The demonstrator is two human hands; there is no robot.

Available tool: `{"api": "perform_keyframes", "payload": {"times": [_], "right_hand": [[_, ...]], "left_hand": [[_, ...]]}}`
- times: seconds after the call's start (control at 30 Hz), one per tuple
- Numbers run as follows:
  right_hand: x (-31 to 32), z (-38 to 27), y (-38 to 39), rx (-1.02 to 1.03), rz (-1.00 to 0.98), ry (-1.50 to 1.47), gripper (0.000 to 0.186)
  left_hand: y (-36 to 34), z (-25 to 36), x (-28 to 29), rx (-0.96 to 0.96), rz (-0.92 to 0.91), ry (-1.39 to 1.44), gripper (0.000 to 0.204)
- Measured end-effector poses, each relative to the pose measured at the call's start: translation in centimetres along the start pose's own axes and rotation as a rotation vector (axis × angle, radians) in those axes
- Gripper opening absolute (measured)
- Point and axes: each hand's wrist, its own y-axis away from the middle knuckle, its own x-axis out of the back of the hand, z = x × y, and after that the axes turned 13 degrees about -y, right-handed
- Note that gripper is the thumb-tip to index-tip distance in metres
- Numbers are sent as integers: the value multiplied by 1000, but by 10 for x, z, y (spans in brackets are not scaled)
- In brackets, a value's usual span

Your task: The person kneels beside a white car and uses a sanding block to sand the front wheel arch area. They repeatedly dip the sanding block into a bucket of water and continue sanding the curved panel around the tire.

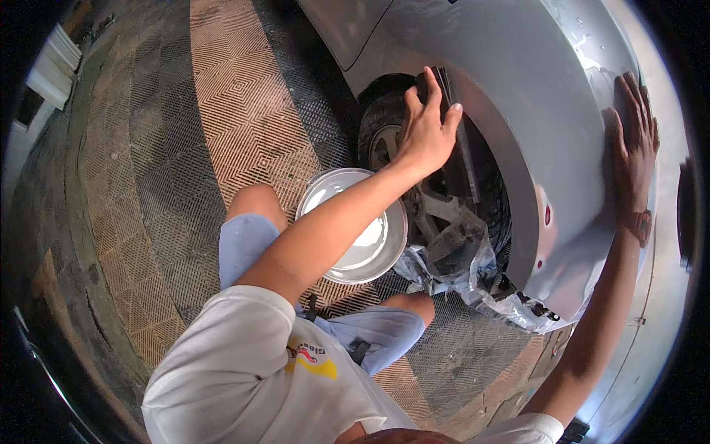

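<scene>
My left hand point(431, 133) is raised at the upper edge of the wheel arch, fingers and thumb spread. Behind it, a long dark ridged strip point(464, 159) runs down across the wheel; whether the hand touches it I cannot tell. On the grey car's fender point(569, 148), my right hand point(636, 129) lies with its fingers stretched out over the curved panel. Anything under that palm is hidden. Small dark red spots point(547, 214) show within a paler patch beside the arch. The wheel point(386, 144) is partly covered by the strip and crumpled clear plastic sheeting point(473, 255).
A round light-grey basin point(399, 248) with glaring white reflections inside stands on the floor below my left forearm. Ribbed floor tiles point(244, 96) in tan and dark grey spread to the left. My bent knees point(255, 203) flank the basin. The plastic sheeting hangs along the fender's lower edge.
</scene>
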Motion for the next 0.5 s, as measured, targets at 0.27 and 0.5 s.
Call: {"api": "perform_keyframes", "payload": {"times": [0.27,0.5], "right_hand": [[1,-8,-8,-41,-15,-5,53],[1,-3,0,-2,-42,27,53]], "left_hand": [[-60,-51,-3,270,17,106,92],[-61,-67,9,373,-94,127,91]]}}
